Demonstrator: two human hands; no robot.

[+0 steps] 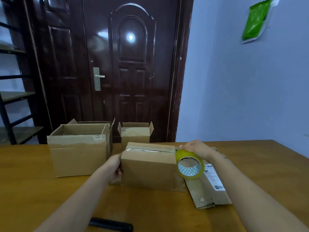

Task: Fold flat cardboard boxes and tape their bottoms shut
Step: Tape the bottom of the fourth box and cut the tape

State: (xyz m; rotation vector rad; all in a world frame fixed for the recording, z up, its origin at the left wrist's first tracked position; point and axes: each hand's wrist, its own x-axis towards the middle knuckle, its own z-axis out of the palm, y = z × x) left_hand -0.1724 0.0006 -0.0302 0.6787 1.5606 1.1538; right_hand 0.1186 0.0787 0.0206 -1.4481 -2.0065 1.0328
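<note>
Box (148,166) looks light and stiff; left hand (115,166) grips its end, right hand (194,149) apparently holds the tape roll (190,164) beside it.

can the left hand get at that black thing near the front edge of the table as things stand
Probably yes: nothing lies between the left hand and the black object, only bare table. But it first has to let go of the box.
</note>
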